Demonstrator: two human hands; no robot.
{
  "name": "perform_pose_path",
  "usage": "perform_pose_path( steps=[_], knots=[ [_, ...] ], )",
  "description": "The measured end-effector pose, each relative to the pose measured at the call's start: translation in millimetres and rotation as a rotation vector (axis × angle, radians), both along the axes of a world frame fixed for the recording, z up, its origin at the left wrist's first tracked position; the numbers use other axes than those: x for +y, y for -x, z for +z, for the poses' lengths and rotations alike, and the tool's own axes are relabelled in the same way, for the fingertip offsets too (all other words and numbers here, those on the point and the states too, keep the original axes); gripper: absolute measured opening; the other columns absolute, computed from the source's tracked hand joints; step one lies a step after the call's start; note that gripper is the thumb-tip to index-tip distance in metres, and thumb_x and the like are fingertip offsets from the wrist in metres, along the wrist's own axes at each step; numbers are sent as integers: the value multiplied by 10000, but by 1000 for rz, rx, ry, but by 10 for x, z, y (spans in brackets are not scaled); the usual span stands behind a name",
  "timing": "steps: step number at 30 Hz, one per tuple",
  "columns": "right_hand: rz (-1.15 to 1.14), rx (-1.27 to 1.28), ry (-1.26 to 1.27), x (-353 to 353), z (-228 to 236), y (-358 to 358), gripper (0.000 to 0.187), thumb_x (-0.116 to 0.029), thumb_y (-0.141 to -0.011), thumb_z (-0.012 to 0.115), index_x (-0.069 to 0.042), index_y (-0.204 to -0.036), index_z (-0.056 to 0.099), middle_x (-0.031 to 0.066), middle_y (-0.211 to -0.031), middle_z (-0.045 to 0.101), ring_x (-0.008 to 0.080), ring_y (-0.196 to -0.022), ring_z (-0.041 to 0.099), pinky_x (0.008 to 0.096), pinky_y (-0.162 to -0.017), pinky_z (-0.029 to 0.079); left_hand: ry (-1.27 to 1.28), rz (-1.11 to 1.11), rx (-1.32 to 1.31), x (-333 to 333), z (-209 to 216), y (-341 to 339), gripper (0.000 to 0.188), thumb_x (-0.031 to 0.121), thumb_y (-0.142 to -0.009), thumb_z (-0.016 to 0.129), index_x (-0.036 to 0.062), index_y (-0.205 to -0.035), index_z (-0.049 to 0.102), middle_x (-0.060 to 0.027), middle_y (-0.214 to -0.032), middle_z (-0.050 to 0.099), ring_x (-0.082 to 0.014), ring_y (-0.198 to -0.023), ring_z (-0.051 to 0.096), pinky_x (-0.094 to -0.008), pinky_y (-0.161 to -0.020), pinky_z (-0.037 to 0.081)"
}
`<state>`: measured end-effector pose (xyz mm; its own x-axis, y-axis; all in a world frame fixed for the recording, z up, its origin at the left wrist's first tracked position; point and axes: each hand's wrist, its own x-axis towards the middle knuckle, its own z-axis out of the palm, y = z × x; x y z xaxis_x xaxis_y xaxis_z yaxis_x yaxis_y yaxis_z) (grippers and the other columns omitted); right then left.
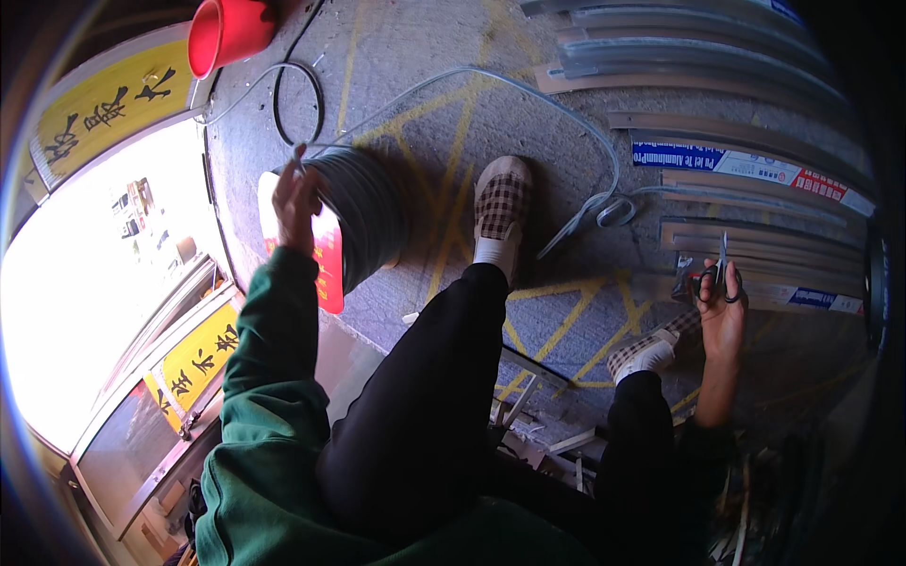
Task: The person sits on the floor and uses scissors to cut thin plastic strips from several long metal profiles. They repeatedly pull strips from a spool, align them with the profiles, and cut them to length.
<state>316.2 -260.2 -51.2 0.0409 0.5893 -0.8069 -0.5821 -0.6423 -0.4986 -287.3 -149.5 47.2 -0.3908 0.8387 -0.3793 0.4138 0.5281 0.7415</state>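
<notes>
My left hand (295,203) is at a large spool (363,217) wound with grey strip, which has a red-and-white end disc. Its fingers are pinched together on a pale grey strip (462,71) running from the spool's top edge. That strip arcs across the floor to the right and ends in a loose loop near the metal lengths. Off to the right, my right hand (722,325) holds a pair of scissors (724,264) with dark handles, blades pointing away from me.
Long metal profiles (708,52) lie stacked along the right, some with blue-and-white printed wrapping. A red bucket (226,38) stands at the far left, near a black cable loop (307,104). Yellow signs (109,113) flank a bright doorway (113,274). My checked shoes (503,198) are on the concrete floor.
</notes>
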Motion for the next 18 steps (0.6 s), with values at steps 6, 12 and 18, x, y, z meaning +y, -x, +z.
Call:
perform_pose_path(
  steps=[6,12,18],
  knots=[
    [5,-20,-2,-5,-15,-20,415,-367,-1027,564,19,-1173,613,25,-822,611,78,-679,553,216,-578,420,-24,255,-232,1130,-85,-206,258,172,-991,609,56,-1220,627,16,-700,544,-44,-483,342,-223,-447,260],
    [-23,-23,24,51,14,25,418,-366,-1028,564,26,-1164,610,27,-809,606,80,-676,550,213,-571,414,285,-8,-680,-72,18,-1124,200,227,-1012,552,60,-1088,633,15,-846,577,-124,-742,544,-284,-642,439],
    [-4,2,-12,31,27,1,415,-370,-1025,568,23,-1154,610,31,-818,604,80,-670,544,208,-571,409,1185,-1566,133,-2197,-157,318,244,277,-949,579,85,-998,723,-153,-872,706,-291,-843,709,-398,-750,558]
  ],
)
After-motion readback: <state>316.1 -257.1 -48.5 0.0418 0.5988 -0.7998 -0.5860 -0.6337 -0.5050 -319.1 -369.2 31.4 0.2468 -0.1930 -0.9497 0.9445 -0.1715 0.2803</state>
